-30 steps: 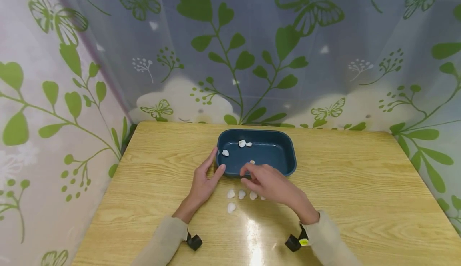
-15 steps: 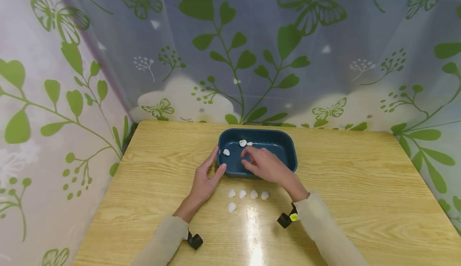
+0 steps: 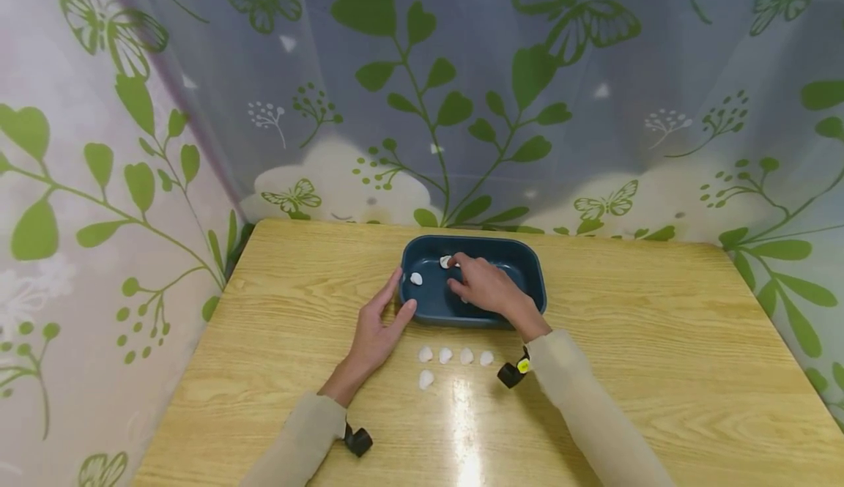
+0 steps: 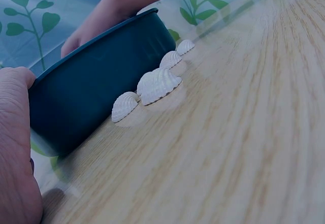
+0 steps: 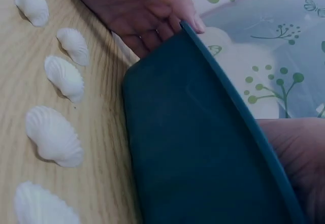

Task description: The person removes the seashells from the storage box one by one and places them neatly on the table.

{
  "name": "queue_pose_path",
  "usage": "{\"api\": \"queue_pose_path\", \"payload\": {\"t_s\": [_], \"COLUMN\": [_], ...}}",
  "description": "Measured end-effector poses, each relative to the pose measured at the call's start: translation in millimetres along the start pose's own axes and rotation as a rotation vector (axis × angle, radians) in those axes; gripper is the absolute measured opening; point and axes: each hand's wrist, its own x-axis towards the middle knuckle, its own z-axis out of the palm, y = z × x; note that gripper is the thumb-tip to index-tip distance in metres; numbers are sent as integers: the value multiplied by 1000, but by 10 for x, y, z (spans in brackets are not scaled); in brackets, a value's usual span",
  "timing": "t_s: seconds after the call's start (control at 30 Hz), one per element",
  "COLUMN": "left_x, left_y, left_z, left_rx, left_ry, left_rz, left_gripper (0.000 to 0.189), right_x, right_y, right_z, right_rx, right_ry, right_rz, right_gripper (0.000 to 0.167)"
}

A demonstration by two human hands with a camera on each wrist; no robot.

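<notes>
A dark blue tray (image 3: 431, 304) sits on the wood-grain tabletop (image 3: 659, 340), near its far edge and about midway between the two far corners. The left hand (image 3: 374, 333) lies against the tray's left end, thumb and forefinger spread wide: the forefinger runs straight along the outside of the end wall, and the thumb touches the rim by the near left corner. The right hand (image 3: 488, 285) reaches over the near rim into the tray, its thumb and forefinger apart with a gap between them. The forefinger's tip is at a white shell (image 3: 445, 262) towards the far wall; whether it touches the shell, I cannot tell. A second shell (image 3: 416, 279) lies on the tray floor near the left end, well apart from those fingers. On the tabletop, between the tray and the near edge, four white shells (image 3: 467, 356) form a row parallel to the tray's near wall, and a single shell (image 3: 426, 379) lies below the row's left end, closer to the near edge. Both wrist views show ribbed surfaces on these. Pale sleeves (image 3: 587, 406) cover the forearms, with a black device (image 3: 359, 441) at each wrist. Behind the far edge hangs a cloth (image 3: 593, 143) printed with green leaves and butterflies.
</notes>
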Motion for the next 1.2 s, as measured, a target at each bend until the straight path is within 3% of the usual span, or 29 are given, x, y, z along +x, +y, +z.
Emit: {"api": "queue_pose_path", "payload": {"t_s": [0.53, 0.83, 1.13, 1.2], "left_x": [-5, 0, 6, 2], "left_y": [-24, -25, -26, 34], "left_z": [13, 13, 11, 10], "left_rx": [9, 16, 9, 0], "left_ry": [17, 19, 26, 29], "left_rz": [17, 44, 39, 40], "left_gripper": [63, 63, 63, 63], "right_x": [153, 185, 167, 168], "right_y": [53, 60, 54, 54], "right_z": [35, 58, 81, 83], "right_rx": [-39, -39, -43, -54], "right_ry": [-32, -65, -49, -37], "right_rz": [74, 40, -6, -20], "right_gripper": [50, 45, 33, 29]}}
